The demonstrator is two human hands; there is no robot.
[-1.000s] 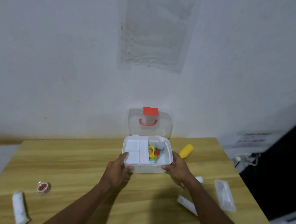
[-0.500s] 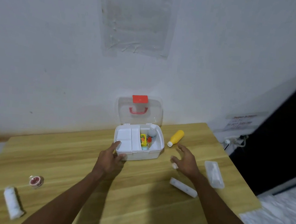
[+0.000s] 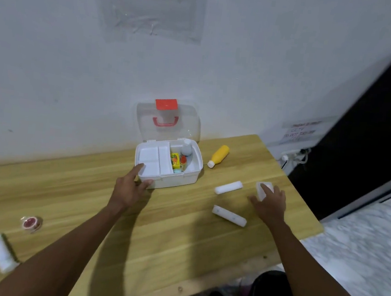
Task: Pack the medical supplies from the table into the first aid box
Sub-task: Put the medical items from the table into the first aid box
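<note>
The white first aid box (image 3: 186,179) stands open on the table, its clear lid with a red handle upright against the wall. Small bottles and a yellow packet lie in its right compartment. My left hand (image 3: 130,187) rests against the box's front left corner, fingers spread. My right hand (image 3: 269,201) lies flat over a clear plastic packet (image 3: 263,186) near the right edge, fingers apart. Two white bandage rolls (image 3: 228,187) (image 3: 229,216) lie between my hands. A yellow bottle (image 3: 219,155) lies on its side right of the box.
The wooden table (image 3: 169,236) stands against a white wall. At the front left lie a third white roll (image 3: 1,252) and a red tape roll (image 3: 30,224). A dark panel and a wall socket with a cable are beyond the table's right edge.
My right hand left the box's right side and moved right, onto the clear packet. My left hand stayed at the box. The view shifted, so the box looks further left.
</note>
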